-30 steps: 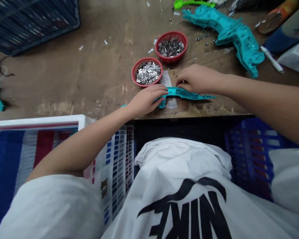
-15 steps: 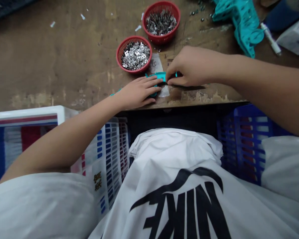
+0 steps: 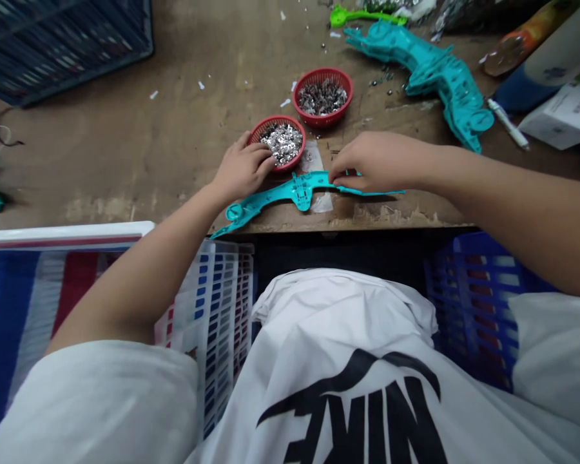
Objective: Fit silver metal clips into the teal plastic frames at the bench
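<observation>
Teal part: a long, thin, curved piece [image 3: 301, 192], lying along the near edge of the table [image 3: 188, 151], its left tip reaching the very edge and its middle across white tape [image 3: 322, 203].
Left hand: over the left side of the front bowl [image 3: 292, 166], the fingers [image 3: 258, 154] curved and slightly apart at the metal bits [image 3: 283, 140]; whether they pinch one, I cannot tell.
Right hand: bent down onto the right half of the teal part [image 3: 377, 160], fingertips gathered against it; what lies between them is hidden.
Back bowl: red like the front one [image 3: 325, 122], just beyond it and to the right, also filled with metal pieces.
Weight and stiffness: the teal part looks like moulded plastic, so probably light and fairly rigid, with a little flex at its tapering ends.
Surface: likely smooth, and apt to slide or pivot if pressed at one end only.
Weak spots: the slender tips look the easiest to snap.
Hold: best taken at the broad, ribbed middle, flat against the table.
Bits: tiny, thin and shiny, probably slippery, suited to a fingertip pinch.
</observation>
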{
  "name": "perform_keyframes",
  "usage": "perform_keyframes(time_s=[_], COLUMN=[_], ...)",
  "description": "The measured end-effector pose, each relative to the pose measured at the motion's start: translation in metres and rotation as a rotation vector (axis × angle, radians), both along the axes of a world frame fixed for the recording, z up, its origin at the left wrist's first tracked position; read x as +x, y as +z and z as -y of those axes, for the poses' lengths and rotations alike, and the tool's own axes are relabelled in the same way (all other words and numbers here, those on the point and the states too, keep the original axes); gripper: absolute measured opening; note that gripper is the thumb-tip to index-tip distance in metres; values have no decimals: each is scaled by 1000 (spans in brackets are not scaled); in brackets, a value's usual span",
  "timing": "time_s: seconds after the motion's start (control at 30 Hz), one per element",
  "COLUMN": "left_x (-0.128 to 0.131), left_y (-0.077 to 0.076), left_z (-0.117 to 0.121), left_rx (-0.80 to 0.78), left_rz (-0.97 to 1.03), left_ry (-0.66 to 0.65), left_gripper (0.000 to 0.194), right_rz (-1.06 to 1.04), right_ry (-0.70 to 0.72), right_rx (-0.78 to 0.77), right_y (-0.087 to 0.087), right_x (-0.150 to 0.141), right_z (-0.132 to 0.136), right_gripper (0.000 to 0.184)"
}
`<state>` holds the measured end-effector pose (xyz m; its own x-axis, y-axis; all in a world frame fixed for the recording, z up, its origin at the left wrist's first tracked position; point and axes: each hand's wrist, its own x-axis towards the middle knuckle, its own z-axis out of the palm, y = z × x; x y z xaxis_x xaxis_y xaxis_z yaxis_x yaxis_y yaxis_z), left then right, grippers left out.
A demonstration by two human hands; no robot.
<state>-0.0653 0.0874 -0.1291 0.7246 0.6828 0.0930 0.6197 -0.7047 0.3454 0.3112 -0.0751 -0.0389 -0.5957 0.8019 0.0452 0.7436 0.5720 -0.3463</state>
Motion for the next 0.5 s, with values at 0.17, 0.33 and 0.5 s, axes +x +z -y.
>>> perform_keyframes(time_s=[0.17,0.33,0.5], left_x=[9,9,15], left_y=[12,18,20], left_z=[10,5,4], left_rx=[-36,-118,-246], left_rz=[71,430,651], left_ry=[99,236,343], left_gripper=[54,21,31], right_rz=[36,25,17], right_ry=[49,35,38], right_rx=[5,-27,-45], right_y=[3,5,6], right_x=[1,2,2], right_z=[1,0,0], right_gripper=[28,26,22])
